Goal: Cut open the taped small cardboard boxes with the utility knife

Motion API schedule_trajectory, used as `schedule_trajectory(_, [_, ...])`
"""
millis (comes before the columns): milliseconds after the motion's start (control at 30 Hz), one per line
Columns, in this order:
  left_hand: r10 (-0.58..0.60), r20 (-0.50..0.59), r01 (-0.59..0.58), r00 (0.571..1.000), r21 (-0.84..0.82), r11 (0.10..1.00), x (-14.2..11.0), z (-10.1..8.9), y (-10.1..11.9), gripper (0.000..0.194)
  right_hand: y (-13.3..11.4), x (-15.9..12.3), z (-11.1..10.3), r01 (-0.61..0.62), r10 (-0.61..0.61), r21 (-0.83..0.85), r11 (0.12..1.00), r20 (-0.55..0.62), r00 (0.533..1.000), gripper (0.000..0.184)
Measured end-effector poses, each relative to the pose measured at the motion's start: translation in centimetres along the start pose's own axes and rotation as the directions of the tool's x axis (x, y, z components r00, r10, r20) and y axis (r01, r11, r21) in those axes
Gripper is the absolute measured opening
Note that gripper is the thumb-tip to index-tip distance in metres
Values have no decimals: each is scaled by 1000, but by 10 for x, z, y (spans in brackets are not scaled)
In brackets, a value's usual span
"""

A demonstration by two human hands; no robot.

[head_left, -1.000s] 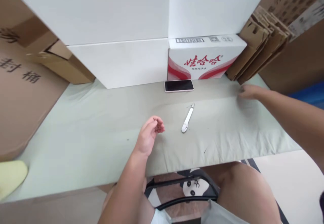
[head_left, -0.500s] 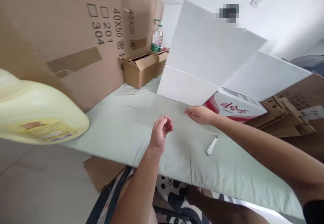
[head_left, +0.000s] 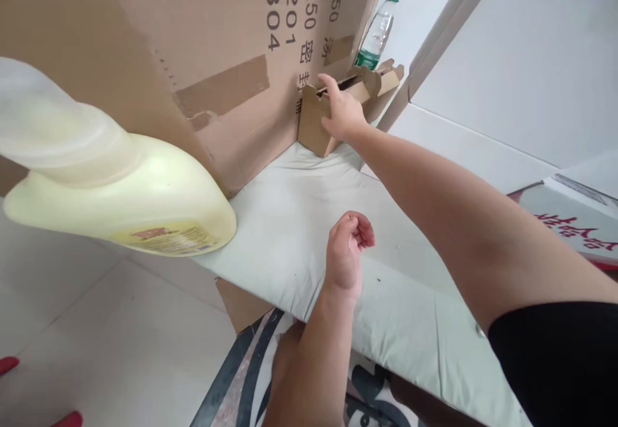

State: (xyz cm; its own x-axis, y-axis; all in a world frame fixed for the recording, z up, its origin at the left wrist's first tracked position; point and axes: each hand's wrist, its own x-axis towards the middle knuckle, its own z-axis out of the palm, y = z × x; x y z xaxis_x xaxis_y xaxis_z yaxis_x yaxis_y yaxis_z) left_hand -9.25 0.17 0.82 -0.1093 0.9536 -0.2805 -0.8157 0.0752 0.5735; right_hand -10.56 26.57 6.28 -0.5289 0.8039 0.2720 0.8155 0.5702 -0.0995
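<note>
My right hand (head_left: 340, 110) reaches across to the far left corner and grips the near top edge of a small open cardboard box (head_left: 313, 121), fingers curled over the rim. A clear water bottle with a green cap (head_left: 376, 28) stands just behind that box. My left hand (head_left: 348, 250) rests on the pale green cloth of the table (head_left: 290, 221), its fingers curled loosely inward with nothing visible in them.
A large taped brown carton (head_left: 217, 60) stands along the table's left side. A big pale yellow jug (head_left: 120, 189) lies on its side at the left table edge. White boxes (head_left: 506, 79) and a red-and-white printed carton (head_left: 574, 221) line the back right.
My head has turned left. My right hand swept from the right side of the table across to the small cardboard box and took hold of its rim. The left hand stayed curled.
</note>
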Motion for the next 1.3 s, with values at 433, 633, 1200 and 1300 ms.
schedule_trajectory(433, [353,-247,-351,902,53,935,-1,-5,-5,22,-8,-108,-36,236,-241,-58,970,-84,967,27])
schedule_trajectory(633, [829,-210,-755,518,344,558,-6,-16,0,26,70,-245,-100,335,-368,-275,901,-75,927,24])
schedule_trajectory(1200, [699,-256,-639,667,284,714,5,9,-25,22,51,-198,-141,76,-76,-19,997,-21,997,35])
schedule_trajectory(1300, [666,-280,-607,691,275,746,6,9,-23,23,28,-115,-101,127,-129,24,992,130,983,41])
